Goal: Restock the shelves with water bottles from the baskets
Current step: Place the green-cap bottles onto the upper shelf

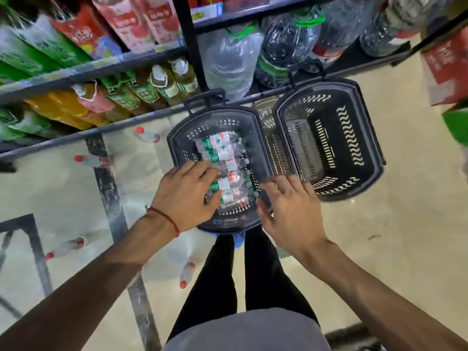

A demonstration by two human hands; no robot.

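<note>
My left hand spreads wide over water bottles in the basket; right hand splayed at its four o'clock.

I saw the pale, glossy floor carrying two dark baskets along the rack's front edge. The left basket held small water bottles lying on their sides. The right basket stood just beside it. Something blue showed under the left one's near rim. The rack's lowest level, also pale, bore loose red-capped bottles lying flat and well apart. The shelf above carried yellow and green drink bottles. At the rack's right end, large clear jugs stood together.
</note>
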